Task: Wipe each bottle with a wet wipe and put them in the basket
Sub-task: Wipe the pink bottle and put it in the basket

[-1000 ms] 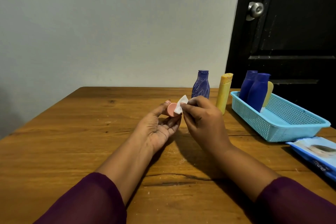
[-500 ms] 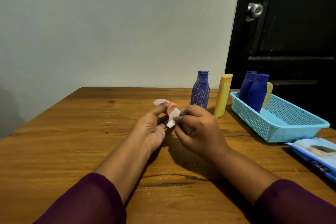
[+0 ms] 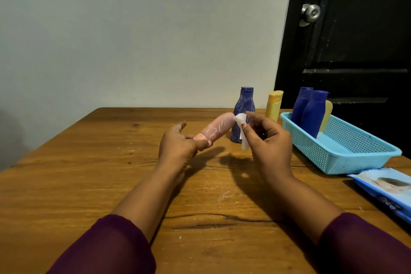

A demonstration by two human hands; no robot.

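Since half a second ago the pink bottle (image 3: 216, 129) has swung out, now pointing far-right, base against the wet wipe (image 3: 242, 131). Left hand (image 3: 178, 147) grips its cap end between thumb and fingers; right hand (image 3: 268, 140) pinches the wipe. Two bottles stand on the table (image 3: 89, 173): one scribbled blue bottle (image 3: 243, 107), one yellow bottle (image 3: 274, 105). Three more stand in the blue basket (image 3: 347, 151), right.
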